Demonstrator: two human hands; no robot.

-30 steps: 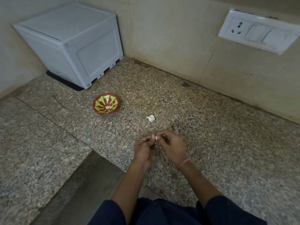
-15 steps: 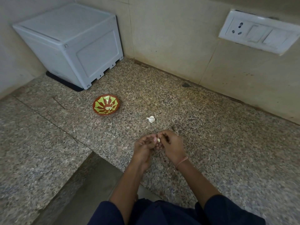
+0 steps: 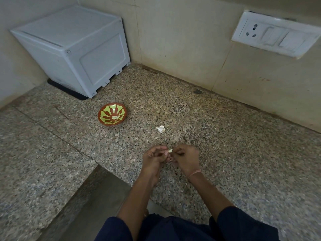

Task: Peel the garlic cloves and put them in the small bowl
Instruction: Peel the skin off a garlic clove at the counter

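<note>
Surface: speckled granite counter (image 3: 225, 153), brown and grey, spread over most of the view; crossed on the left by a thin diagonal seam (image 3: 57, 134); dropped at the near left into a lower grey recess (image 3: 97, 197).
Room: beige tiled walls (image 3: 173, 40) at the back and left, met in a corner; small dark stain (image 3: 197, 91) on the stone just beside the back wall.
Fitting: white socket panel (image 3: 276, 34) with two switches, mounted on the back wall at upper right, looked grimy.
Corner: white plastic box (image 3: 73, 47), sat on a black mat (image 3: 69, 92) near both walls.
Vessel: small bowl (image 3: 112, 124), brown with a yellow-green petal pattern, stood on the counter in front of the box, well apart from the hands; held a few pale peeled pieces (image 3: 115, 117) at its middle.
Leftover: white garlic piece (image 3: 160, 129), lay on the stone between bowl and hands, nearer the hands, touched by nothing.
Work: garlic clove (image 3: 170, 150), small and pale, sat pinched between the fingertips of both hands, just above the counter.
Left: left hand (image 3: 153, 158), curled at the fingers, gripped the clove from its own side.
Right: right hand (image 3: 186, 158), likewise curled, pinched the same clove; wore a pink thread (image 3: 194, 173) at the wrist.
Clothing: dark blue sleeves (image 3: 243, 223), ended near the elbows, filled the bottom edge.
</note>
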